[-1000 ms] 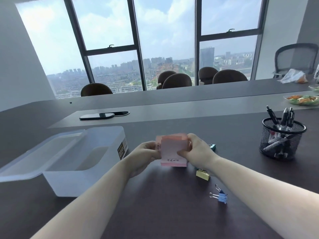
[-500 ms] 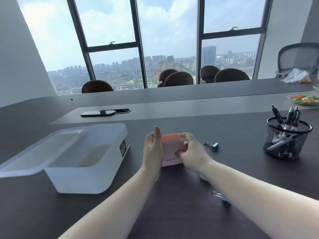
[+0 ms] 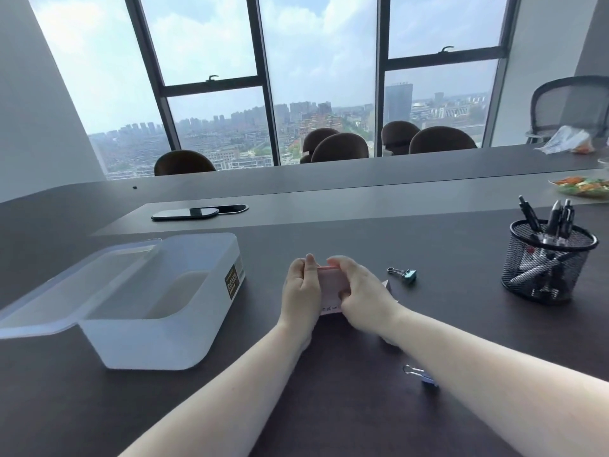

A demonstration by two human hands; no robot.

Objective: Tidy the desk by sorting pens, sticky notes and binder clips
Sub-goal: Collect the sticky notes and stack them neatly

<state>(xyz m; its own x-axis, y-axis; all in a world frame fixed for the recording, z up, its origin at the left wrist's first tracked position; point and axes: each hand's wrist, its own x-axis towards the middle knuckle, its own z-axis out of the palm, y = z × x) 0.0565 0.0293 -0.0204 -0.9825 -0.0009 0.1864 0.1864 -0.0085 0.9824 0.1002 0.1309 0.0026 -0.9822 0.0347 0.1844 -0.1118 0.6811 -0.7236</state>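
Two bare hands meet over a dark desk (image 3: 329, 407), the left hand (image 3: 301, 291) and right hand (image 3: 361, 296) both gripping a pink stack of sticky notes (image 3: 331, 285) between them. Its lower edge seems to touch the desk. A teal binder clip (image 3: 403, 275) lies just right; an open white box (image 3: 158, 301) sits left, a mesh pen cup (image 3: 548, 262) far right.

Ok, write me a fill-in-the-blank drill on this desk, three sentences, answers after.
1. Both hands, left hand and right hand, hold a pink pad of ____.
2. The pens stand in a black mesh ____.
3. The white box lies with its lid ____.

Missing words: sticky notes; cup; open
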